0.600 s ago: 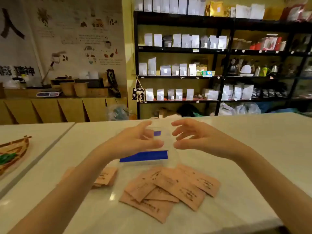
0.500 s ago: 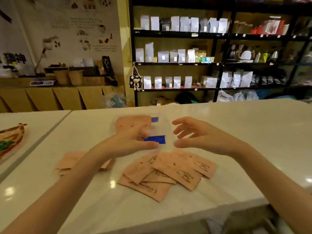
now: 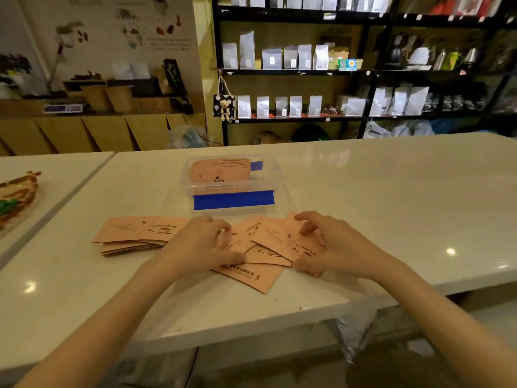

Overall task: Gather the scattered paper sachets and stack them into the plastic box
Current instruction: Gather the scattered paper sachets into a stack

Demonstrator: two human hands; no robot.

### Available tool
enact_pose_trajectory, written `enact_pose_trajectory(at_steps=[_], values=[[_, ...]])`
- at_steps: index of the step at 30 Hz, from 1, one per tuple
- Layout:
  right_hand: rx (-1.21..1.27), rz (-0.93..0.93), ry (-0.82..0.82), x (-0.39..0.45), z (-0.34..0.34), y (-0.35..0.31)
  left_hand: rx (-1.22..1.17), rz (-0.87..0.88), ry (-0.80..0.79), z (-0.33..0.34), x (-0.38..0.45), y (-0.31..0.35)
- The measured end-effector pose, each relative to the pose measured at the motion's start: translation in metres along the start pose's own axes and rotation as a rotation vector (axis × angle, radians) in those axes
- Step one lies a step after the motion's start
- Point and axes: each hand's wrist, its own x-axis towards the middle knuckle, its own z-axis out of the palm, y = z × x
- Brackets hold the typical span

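Observation:
A clear plastic box (image 3: 275,175) with blue tape on its near wall stands on the white counter. A stack of tan paper sachets (image 3: 219,170) leans upright inside it. In front of the box lie several loose sachets (image 3: 263,256), overlapping. My left hand (image 3: 201,246) rests on their left side and my right hand (image 3: 333,245) on their right side, fingers curled onto the paper. To the left lies a flat stack of sachets (image 3: 134,236).
The white counter (image 3: 391,197) runs wide to the right, with its front edge close below the sachets. A second counter at the left carries a woven tray (image 3: 16,194). Shelves of white bags stand behind.
Both hands have come down from the box to the loose sachets in front of it. The sachets inside the box now show uncovered. The camera has tilted down.

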Motion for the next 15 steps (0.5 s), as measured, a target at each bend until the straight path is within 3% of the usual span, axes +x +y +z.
enact_pose_trajectory(at_steps=[8,15], values=[[0.216,0.023,0.063,0.004,-0.004,-0.005,-0.087,-0.014,0.138,-0.004,-0.006,0.005],[0.367,-0.068,0.185,0.023,-0.019,-0.033,-0.203,0.099,0.298,-0.028,-0.013,-0.013]])
